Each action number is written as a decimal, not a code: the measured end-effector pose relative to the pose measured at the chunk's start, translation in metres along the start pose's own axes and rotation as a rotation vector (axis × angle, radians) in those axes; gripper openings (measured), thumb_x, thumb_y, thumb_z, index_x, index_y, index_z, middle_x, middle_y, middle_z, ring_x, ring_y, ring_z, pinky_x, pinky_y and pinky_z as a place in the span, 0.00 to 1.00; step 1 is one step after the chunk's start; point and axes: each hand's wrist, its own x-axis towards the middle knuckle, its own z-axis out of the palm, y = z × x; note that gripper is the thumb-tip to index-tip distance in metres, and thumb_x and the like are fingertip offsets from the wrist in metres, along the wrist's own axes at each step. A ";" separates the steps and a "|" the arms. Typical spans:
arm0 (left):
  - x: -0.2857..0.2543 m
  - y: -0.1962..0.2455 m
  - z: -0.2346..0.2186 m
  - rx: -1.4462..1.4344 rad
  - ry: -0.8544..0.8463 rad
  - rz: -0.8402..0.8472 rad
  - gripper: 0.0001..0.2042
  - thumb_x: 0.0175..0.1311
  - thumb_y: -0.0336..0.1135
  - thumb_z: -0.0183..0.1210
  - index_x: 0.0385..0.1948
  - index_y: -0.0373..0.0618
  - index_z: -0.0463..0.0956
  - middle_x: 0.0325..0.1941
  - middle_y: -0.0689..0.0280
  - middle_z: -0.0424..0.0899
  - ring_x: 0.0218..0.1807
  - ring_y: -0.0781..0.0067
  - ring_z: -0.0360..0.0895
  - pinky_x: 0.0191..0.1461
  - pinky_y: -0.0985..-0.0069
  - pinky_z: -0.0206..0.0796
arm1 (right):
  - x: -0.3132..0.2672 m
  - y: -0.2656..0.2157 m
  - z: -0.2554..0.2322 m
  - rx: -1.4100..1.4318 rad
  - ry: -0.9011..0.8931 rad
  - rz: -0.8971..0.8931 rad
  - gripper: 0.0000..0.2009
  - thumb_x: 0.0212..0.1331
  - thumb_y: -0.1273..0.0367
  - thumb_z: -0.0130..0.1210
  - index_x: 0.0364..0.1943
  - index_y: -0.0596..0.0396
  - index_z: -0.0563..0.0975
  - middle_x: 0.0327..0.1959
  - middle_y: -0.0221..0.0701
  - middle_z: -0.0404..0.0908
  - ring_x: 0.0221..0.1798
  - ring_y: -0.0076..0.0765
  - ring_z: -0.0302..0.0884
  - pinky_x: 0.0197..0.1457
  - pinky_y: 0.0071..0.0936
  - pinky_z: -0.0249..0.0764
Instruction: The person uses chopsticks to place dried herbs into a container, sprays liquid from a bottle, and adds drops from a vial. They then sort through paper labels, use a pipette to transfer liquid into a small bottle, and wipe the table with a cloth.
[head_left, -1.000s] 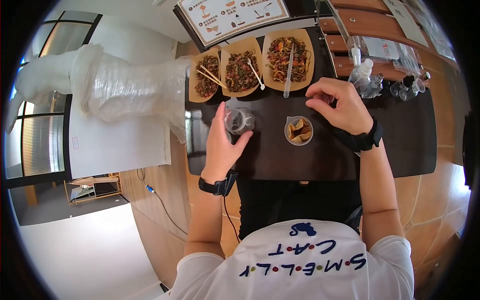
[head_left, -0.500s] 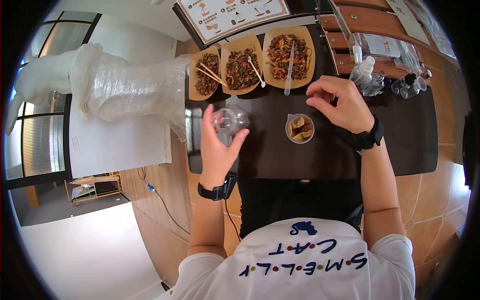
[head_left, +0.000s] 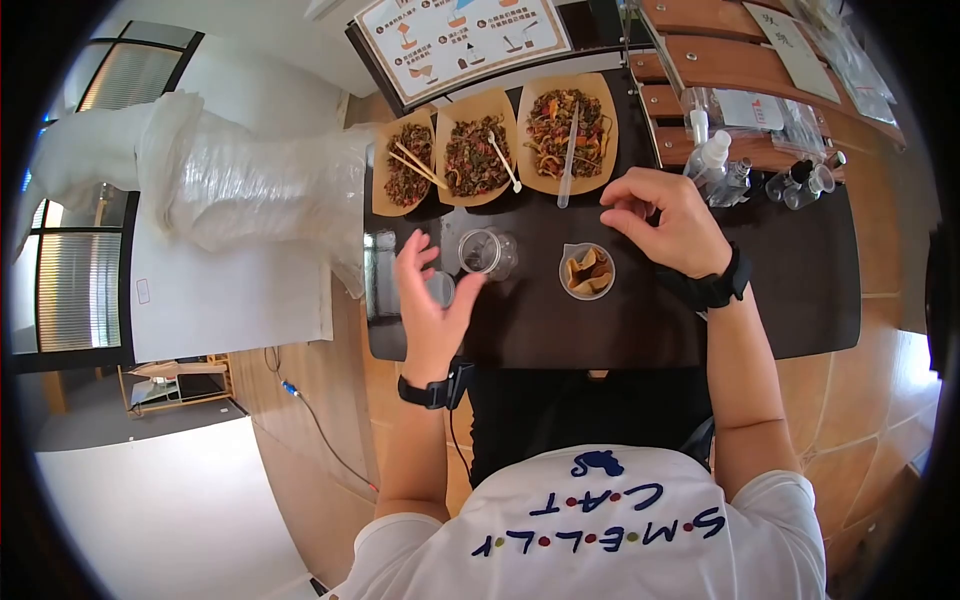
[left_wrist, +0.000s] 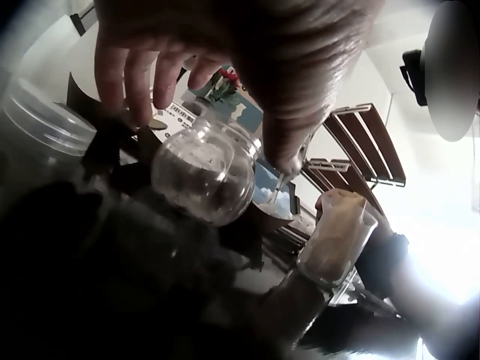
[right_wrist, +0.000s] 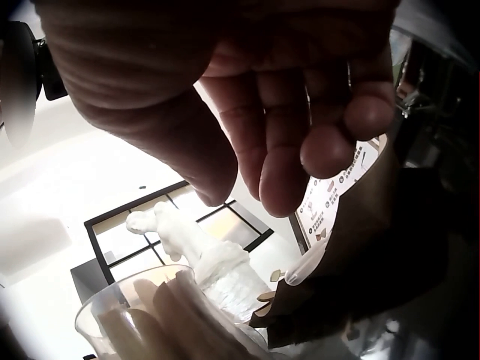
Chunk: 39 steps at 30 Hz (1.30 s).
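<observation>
A round clear jar (head_left: 505, 257) sits on the dark table, its rim facing the left hand. My left hand (head_left: 432, 305) is beside it with fingers spread, thumb tip close to the rim and nothing gripped. Another clear round container (head_left: 441, 289) shows partly behind that hand. In the left wrist view, the jar (left_wrist: 206, 176) appears below the fingers. My right hand (head_left: 672, 222) rests near the table's right part, fingers loosely bent and holding nothing. Between the hands stands a small clear cup (head_left: 588, 294) with folded brown pieces (head_left: 590, 268) inside.
Three paper trays of dried plant mix line the back: left (head_left: 381, 185), middle (head_left: 445, 180), right (head_left: 605, 180). Wooden sticks (head_left: 418, 165), a small white spoon (head_left: 504, 163) and a plastic dropper (head_left: 569, 160) lie across them. Bottles (head_left: 713, 155) stand at the back right, below wooden slats.
My left hand held the jar tilted and shifted it left; now the jar is further right on the table and the fingers have let go. The right hand stays nearly still.
</observation>
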 end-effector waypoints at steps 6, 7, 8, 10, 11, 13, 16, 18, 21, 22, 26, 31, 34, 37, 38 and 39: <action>-0.002 -0.009 -0.005 -0.363 0.137 0.013 0.24 0.77 0.40 0.54 0.68 0.41 0.62 0.62 0.61 0.73 0.56 0.69 0.75 0.62 0.70 0.66 | -0.001 -0.004 0.004 0.068 -0.057 0.022 0.07 0.57 0.73 0.67 0.37 0.60 0.81 0.27 0.31 0.80 0.28 0.26 0.77 0.32 0.23 0.71; 0.001 -0.004 -0.004 -0.441 0.140 -0.019 0.22 0.78 0.42 0.52 0.67 0.41 0.64 0.59 0.61 0.74 0.53 0.70 0.76 0.60 0.71 0.68 | -0.001 -0.006 0.004 0.058 -0.047 0.020 0.08 0.58 0.73 0.67 0.39 0.60 0.81 0.27 0.29 0.80 0.27 0.22 0.74 0.32 0.22 0.70; 0.006 0.000 -0.002 -0.520 0.141 -0.050 0.21 0.79 0.44 0.50 0.65 0.41 0.66 0.57 0.61 0.75 0.50 0.72 0.77 0.57 0.72 0.69 | -0.001 -0.011 0.002 0.035 -0.042 0.011 0.08 0.58 0.73 0.67 0.39 0.60 0.81 0.27 0.29 0.80 0.27 0.22 0.74 0.32 0.22 0.70; 0.016 0.002 0.006 -0.556 0.171 -0.018 0.19 0.81 0.46 0.47 0.61 0.41 0.69 0.52 0.63 0.77 0.44 0.75 0.77 0.51 0.75 0.70 | -0.001 -0.021 0.000 0.074 -0.041 0.041 0.09 0.59 0.73 0.67 0.42 0.59 0.81 0.26 0.27 0.79 0.27 0.20 0.71 0.32 0.21 0.69; 0.020 -0.001 0.010 -0.585 0.154 0.000 0.19 0.81 0.46 0.47 0.60 0.42 0.70 0.51 0.64 0.77 0.43 0.76 0.76 0.50 0.75 0.69 | -0.002 -0.023 -0.002 0.075 -0.044 0.041 0.10 0.59 0.74 0.66 0.44 0.58 0.81 0.27 0.26 0.79 0.27 0.19 0.69 0.32 0.20 0.68; 0.030 -0.006 0.014 -0.637 0.136 0.028 0.19 0.81 0.46 0.47 0.59 0.42 0.71 0.49 0.65 0.78 0.42 0.77 0.76 0.49 0.76 0.69 | -0.003 -0.035 -0.009 0.017 -0.045 0.050 0.10 0.59 0.74 0.66 0.44 0.58 0.81 0.27 0.26 0.79 0.27 0.19 0.70 0.32 0.20 0.68; 0.050 -0.011 0.018 -0.746 0.077 0.001 0.15 0.80 0.43 0.51 0.50 0.41 0.77 0.41 0.69 0.79 0.39 0.80 0.74 0.47 0.80 0.68 | -0.001 -0.049 -0.017 -0.067 -0.045 0.062 0.10 0.59 0.74 0.66 0.44 0.58 0.81 0.27 0.26 0.79 0.27 0.19 0.70 0.32 0.19 0.68; 0.059 -0.011 0.020 -0.769 0.095 0.033 0.15 0.80 0.43 0.50 0.45 0.40 0.79 0.37 0.70 0.79 0.37 0.80 0.73 0.43 0.81 0.66 | 0.003 -0.057 -0.020 -0.131 -0.042 0.029 0.10 0.59 0.74 0.66 0.44 0.58 0.82 0.27 0.26 0.79 0.28 0.19 0.72 0.32 0.20 0.69; 0.066 -0.024 0.025 -0.827 0.088 0.048 0.16 0.80 0.43 0.50 0.44 0.40 0.80 0.35 0.69 0.79 0.36 0.80 0.73 0.43 0.80 0.66 | 0.017 -0.069 -0.017 -0.180 -0.081 0.021 0.10 0.58 0.74 0.66 0.43 0.58 0.81 0.28 0.29 0.80 0.28 0.23 0.75 0.33 0.22 0.71; 0.068 -0.028 0.026 -0.881 0.097 0.049 0.16 0.80 0.43 0.50 0.44 0.39 0.80 0.34 0.70 0.78 0.35 0.80 0.73 0.42 0.80 0.66 | 0.024 -0.073 -0.015 -0.194 -0.085 0.022 0.10 0.58 0.74 0.66 0.43 0.58 0.81 0.28 0.29 0.80 0.28 0.23 0.75 0.33 0.22 0.71; 0.067 -0.042 0.024 -0.984 0.119 0.061 0.17 0.80 0.45 0.49 0.44 0.38 0.80 0.33 0.70 0.78 0.34 0.80 0.72 0.41 0.80 0.66 | 0.058 -0.080 0.004 -0.331 -0.281 0.023 0.11 0.57 0.69 0.66 0.42 0.55 0.80 0.29 0.34 0.82 0.29 0.34 0.80 0.35 0.30 0.75; 0.064 -0.041 0.019 -1.084 0.142 0.078 0.16 0.79 0.43 0.50 0.43 0.38 0.80 0.32 0.70 0.77 0.34 0.80 0.71 0.40 0.81 0.64 | 0.096 -0.051 0.043 -0.570 -0.448 0.044 0.15 0.59 0.63 0.65 0.42 0.55 0.75 0.28 0.33 0.81 0.30 0.40 0.80 0.36 0.36 0.74; 0.062 -0.044 0.018 -1.041 0.182 0.094 0.17 0.79 0.42 0.46 0.41 0.37 0.80 0.31 0.69 0.76 0.31 0.81 0.70 0.36 0.82 0.62 | 0.113 -0.039 0.066 -0.660 -0.526 0.151 0.20 0.58 0.60 0.66 0.43 0.54 0.68 0.26 0.34 0.80 0.31 0.44 0.81 0.36 0.40 0.73; 0.062 -0.044 0.016 -1.067 0.217 0.070 0.17 0.79 0.41 0.48 0.40 0.37 0.80 0.31 0.69 0.77 0.31 0.81 0.70 0.36 0.82 0.61 | 0.122 -0.040 0.087 -0.802 -0.538 0.219 0.26 0.55 0.57 0.69 0.47 0.55 0.66 0.29 0.40 0.81 0.35 0.52 0.82 0.40 0.45 0.73; 0.062 -0.045 0.016 -1.075 0.223 0.062 0.16 0.78 0.41 0.49 0.40 0.37 0.80 0.31 0.69 0.77 0.32 0.82 0.70 0.36 0.82 0.61 | 0.123 -0.038 0.091 -0.808 -0.540 0.217 0.26 0.55 0.57 0.69 0.47 0.55 0.66 0.29 0.40 0.81 0.35 0.52 0.82 0.40 0.45 0.73; 0.062 -0.045 0.016 -1.080 0.227 0.064 0.16 0.78 0.41 0.49 0.40 0.37 0.80 0.31 0.69 0.77 0.32 0.82 0.70 0.36 0.82 0.61 | 0.122 -0.032 0.096 -0.863 -0.540 0.224 0.27 0.54 0.58 0.70 0.47 0.55 0.66 0.31 0.42 0.82 0.37 0.55 0.82 0.42 0.46 0.74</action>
